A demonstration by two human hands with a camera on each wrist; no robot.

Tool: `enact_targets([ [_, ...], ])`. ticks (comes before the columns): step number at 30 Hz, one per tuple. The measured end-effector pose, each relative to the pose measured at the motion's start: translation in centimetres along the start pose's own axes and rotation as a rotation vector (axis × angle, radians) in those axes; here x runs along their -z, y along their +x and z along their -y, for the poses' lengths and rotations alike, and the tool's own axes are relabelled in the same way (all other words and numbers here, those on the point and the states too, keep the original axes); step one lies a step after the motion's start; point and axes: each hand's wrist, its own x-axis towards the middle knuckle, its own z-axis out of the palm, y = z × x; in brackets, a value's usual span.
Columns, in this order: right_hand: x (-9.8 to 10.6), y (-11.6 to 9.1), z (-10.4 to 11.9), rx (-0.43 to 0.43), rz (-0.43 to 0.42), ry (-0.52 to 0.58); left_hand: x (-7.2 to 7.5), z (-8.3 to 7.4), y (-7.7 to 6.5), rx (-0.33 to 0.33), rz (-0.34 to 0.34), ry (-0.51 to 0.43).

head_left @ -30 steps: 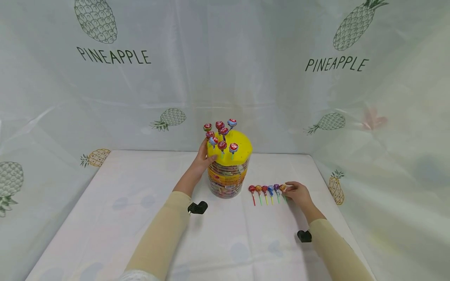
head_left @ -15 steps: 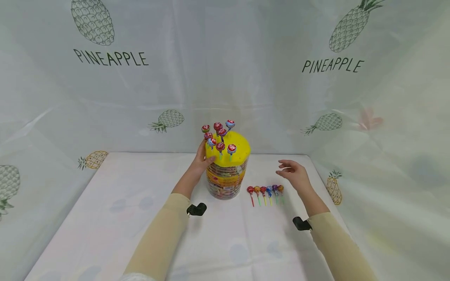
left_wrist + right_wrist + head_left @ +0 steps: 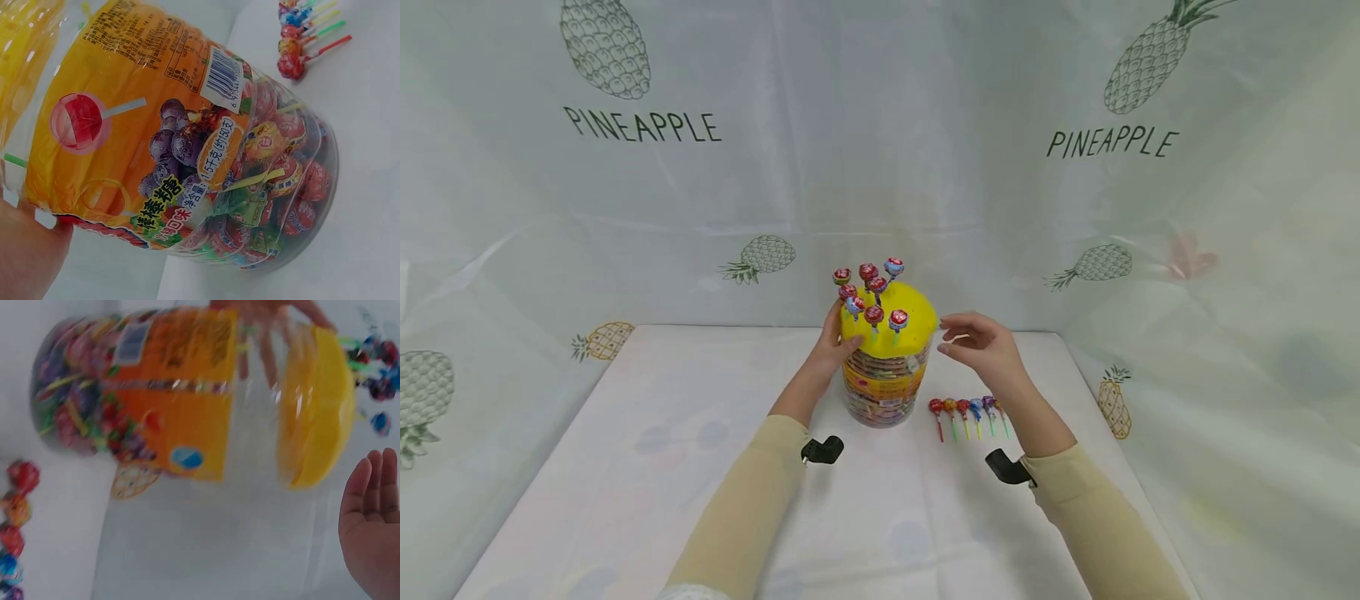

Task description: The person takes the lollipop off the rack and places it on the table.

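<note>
A clear plastic jar (image 3: 882, 390) with an orange label, filled with wrapped lollipops, stands upright on the table. Its domed yellow lid (image 3: 917, 310) carries several lollipops (image 3: 874, 315) stuck in by their sticks. My left hand (image 3: 829, 350) grips the jar's left side near the top, thumb at the front of the lid; in the left wrist view its fingers run behind the jar. Beside the lid's right edge is my right hand (image 3: 988, 350), its fingers loosely bent. The right wrist view shows that palm (image 3: 372, 544) with nothing in it.
On the cloth right of the jar lies a row of several lollipops (image 3: 964, 407), heads toward the back, partly below my right forearm. A pineapple-print sheet (image 3: 880, 167) hangs behind the white-covered table (image 3: 700, 467).
My right hand has left the end of the lollipop row, risen, and moved left to the jar's lid. The left hand keeps its hold on the jar.
</note>
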Motion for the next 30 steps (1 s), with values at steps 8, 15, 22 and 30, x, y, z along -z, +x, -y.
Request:
enact_targets([
  [8,-3.4,0.4,1.4,0.126,0.098,0.082,-0.7,-0.1,-0.5,-0.005,-0.026,0.022],
  [15,-4.8,0.5,1.6,0.089,0.108,0.061,-1.1,0.0,-1.0,0.024,-0.066,0.056],
  [22,-4.9,0.8,1.7,0.099,0.095,0.073,-1.3,0.0,-1.3,0.034,-0.077,0.06],
  [30,-4.4,0.4,2.6,0.108,0.043,0.124,-1.4,-0.2,-1.4,0.042,-0.082,0.047],
])
